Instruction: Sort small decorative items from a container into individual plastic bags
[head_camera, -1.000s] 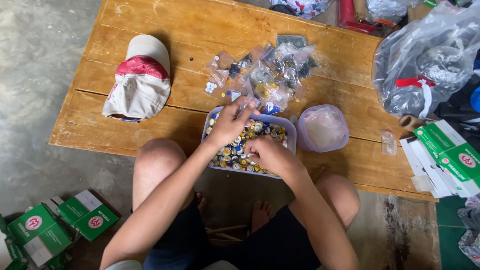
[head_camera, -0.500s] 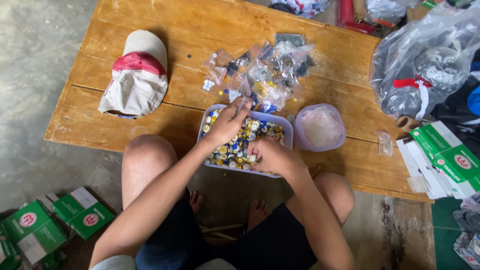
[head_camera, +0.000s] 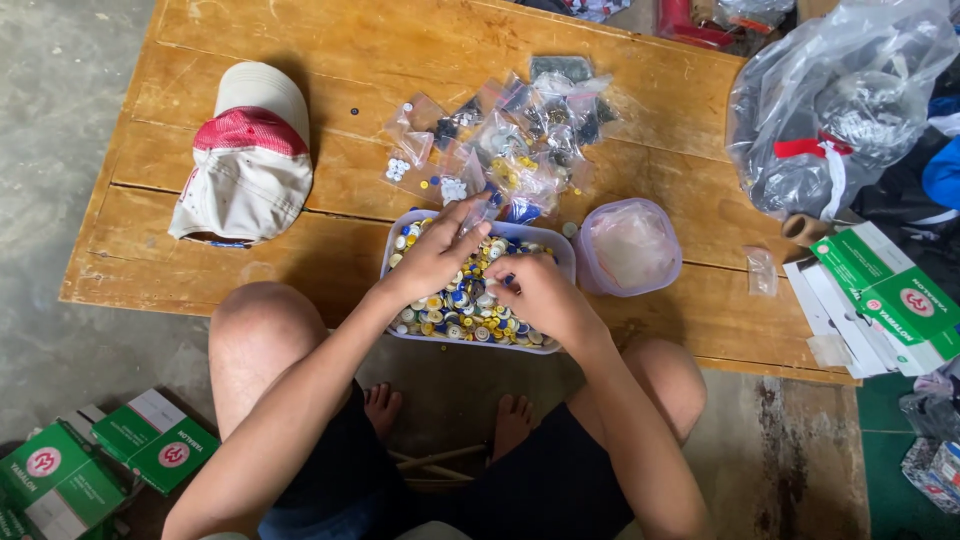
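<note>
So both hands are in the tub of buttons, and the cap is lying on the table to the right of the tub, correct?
Not quite. Both hands, left hand and right hand, are in the tub of buttons, but the cap lies on the table to the left of the tub, not the right. The head view shows it.

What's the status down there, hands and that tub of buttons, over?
Left hand and right hand both down in the tub of buttons, fingers among them. Tub at near edge of wooden table. Small bags of buttons just behind; nothing blocking.
</note>
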